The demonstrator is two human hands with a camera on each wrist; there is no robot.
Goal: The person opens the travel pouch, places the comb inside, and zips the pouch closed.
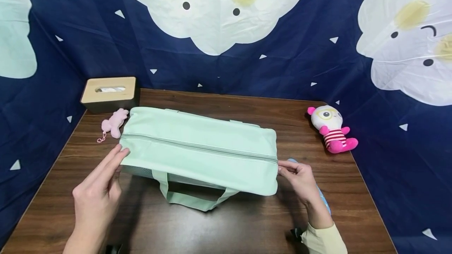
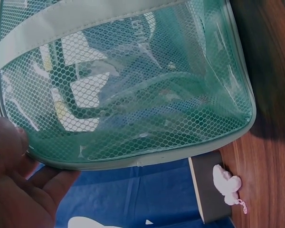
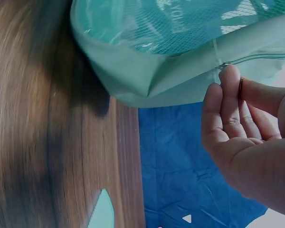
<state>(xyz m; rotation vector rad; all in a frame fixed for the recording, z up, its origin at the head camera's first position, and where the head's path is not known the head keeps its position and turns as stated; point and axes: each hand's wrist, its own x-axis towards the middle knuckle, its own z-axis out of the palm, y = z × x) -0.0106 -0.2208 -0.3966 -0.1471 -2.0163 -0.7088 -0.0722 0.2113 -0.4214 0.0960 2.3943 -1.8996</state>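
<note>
A mint-green duffel bag [image 1: 201, 140] lies on the wooden table with its long top zipper [image 1: 197, 146] drawn closed. Its mesh end panel [image 2: 147, 90] lets blurred contents show through. At the bag's left end, my left hand [image 1: 100, 185] rests its fairly straight fingers against the top edge. On the opposite end my right hand [image 1: 300, 179] pinches the small zipper pull between thumb and fingertips, close beside the bag's end. The pull itself is mostly hidden by the fingers. A carrying handle [image 1: 190, 201] hangs loose along the near side.
A wood-topped tissue box [image 1: 111, 91] stands at the back left, with a pink plush toy [image 1: 114, 122] beside the bag. To the right sits a pink-and-white plush toy [image 1: 330, 128]. A light blue thing [image 1: 324, 201] is partly hidden behind my right arm. Blue cloth hangs behind.
</note>
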